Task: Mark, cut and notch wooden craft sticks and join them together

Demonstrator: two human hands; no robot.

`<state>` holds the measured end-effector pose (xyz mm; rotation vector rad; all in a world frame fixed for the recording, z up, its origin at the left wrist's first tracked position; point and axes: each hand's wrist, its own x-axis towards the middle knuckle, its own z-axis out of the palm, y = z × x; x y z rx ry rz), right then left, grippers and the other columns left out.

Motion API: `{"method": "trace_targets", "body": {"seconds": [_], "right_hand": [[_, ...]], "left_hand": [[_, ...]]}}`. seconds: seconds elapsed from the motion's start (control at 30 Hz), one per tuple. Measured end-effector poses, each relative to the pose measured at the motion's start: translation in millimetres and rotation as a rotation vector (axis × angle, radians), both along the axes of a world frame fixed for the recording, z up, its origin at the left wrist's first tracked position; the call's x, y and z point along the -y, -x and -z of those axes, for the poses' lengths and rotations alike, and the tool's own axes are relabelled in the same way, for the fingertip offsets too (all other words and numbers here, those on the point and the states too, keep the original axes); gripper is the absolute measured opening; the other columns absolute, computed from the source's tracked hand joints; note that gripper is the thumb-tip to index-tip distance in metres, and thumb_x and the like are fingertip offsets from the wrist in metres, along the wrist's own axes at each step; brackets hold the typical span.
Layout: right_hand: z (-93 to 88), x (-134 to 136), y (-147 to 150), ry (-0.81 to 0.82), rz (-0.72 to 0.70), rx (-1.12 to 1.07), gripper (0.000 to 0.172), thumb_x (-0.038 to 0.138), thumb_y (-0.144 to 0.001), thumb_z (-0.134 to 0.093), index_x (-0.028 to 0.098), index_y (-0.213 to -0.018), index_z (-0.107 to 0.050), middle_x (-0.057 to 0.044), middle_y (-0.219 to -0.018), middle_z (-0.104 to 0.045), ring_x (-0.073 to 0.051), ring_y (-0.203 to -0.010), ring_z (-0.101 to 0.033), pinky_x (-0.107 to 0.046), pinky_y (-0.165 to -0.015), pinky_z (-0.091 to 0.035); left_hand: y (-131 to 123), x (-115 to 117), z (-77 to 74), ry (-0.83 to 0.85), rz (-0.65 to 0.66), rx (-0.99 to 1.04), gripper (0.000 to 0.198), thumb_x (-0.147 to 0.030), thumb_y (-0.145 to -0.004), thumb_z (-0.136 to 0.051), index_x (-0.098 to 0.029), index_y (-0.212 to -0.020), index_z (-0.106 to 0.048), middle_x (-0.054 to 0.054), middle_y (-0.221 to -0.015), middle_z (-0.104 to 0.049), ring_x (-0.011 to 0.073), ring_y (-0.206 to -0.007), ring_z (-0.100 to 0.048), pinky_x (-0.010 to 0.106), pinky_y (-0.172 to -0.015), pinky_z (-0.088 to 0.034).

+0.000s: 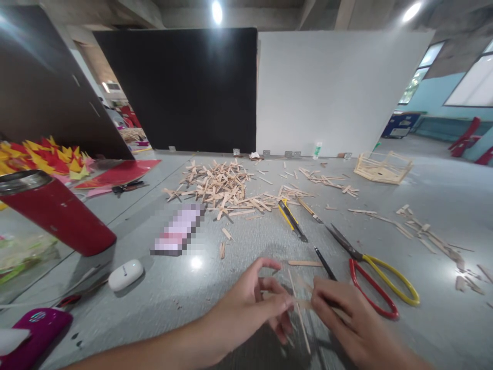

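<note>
My left hand (252, 303) is low in the middle, its thumb and fingertips pinched on a thin wooden craft stick (303, 329) that runs down toward me. My right hand (344, 311), slightly blurred, is closed just right of it. A pale, smeared piece of wooden stick bridges the two hands, and its end goes into the right fist. Beyond the fingertips a flat craft stick (305, 263) lies on the grey table (231, 329). A black pen (324, 262) lies by the right hand. Scissors (356, 254) with one red and one yellow handle rest to its right.
A yellow utility knife (291, 221) and a slim craft knife (310, 210) lie ahead, before a heap of joined sticks (219, 185). A phone (179, 228), white earbud case (126, 274) and red tumbler (63, 216) are leftward. A stick frame (383, 168) stands back right.
</note>
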<state>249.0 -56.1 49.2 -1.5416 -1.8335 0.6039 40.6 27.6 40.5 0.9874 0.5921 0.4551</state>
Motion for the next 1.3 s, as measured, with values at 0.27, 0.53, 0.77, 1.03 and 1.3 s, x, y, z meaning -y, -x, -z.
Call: {"method": "trace_targets", "body": {"seconds": [0.27,0.53,0.77,1.03,1.3], "right_hand": [[5.2,2,3,0.037,0.024,-0.023,0.046,0.046,-0.109,-0.043,0.024,-0.074,-0.063,-0.002,-0.072,-0.069,-0.02,-0.066,-0.064,-0.029,-0.063,-0.049],[9.1,1,1,0.105,0.03,-0.121,0.051,0.057,-0.109,-0.041,0.024,-0.073,-0.057,0.0,-0.071,-0.061,-0.019,-0.069,-0.06,-0.028,-0.066,-0.046],[17.1,-3,-3,0.309,-0.009,-0.306,0.05,0.061,-0.109,-0.041,0.022,-0.084,-0.058,0.002,-0.072,-0.054,-0.014,-0.057,-0.045,-0.026,-0.05,-0.035],[19.1,-12,-13,0.143,0.041,-0.291,0.045,0.054,-0.106,-0.054,0.021,-0.076,-0.06,0.005,-0.065,-0.047,-0.013,-0.054,-0.044,-0.026,-0.051,-0.033],[26.4,-9,-10,0.298,-0.02,-0.432,0.051,0.065,-0.103,-0.056,0.02,-0.081,-0.064,0.006,-0.067,-0.048,-0.009,-0.046,-0.047,-0.022,-0.044,-0.036]], "left_hand": [[-7,11,4.5,0.096,0.062,0.036,0.06,-0.039,-0.074,-0.095,-0.016,-0.113,-0.056,0.002,-0.082,-0.073,0.0187,-0.069,-0.075,0.026,-0.056,-0.058],[-8,8,0.3,0.102,0.016,0.034,0.051,-0.034,-0.07,-0.097,-0.014,-0.103,-0.064,0.002,-0.076,-0.073,0.0183,-0.069,-0.075,0.027,-0.06,-0.062],[-7,12,2.8,0.05,-0.013,0.055,0.048,-0.033,-0.074,-0.094,-0.016,-0.103,-0.061,-0.001,-0.072,-0.07,0.0173,-0.065,-0.074,0.028,-0.059,-0.062],[-7,13,1.4,-0.018,-0.088,0.032,0.044,-0.032,-0.077,-0.091,-0.015,-0.106,-0.063,-0.002,-0.071,-0.069,0.0152,-0.06,-0.07,0.027,-0.056,-0.061],[-6,14,-5.5,-0.07,-0.053,0.022,0.039,-0.035,-0.079,-0.089,-0.013,-0.103,-0.067,0.001,-0.075,-0.07,0.0149,-0.065,-0.071,0.025,-0.059,-0.06]]}}
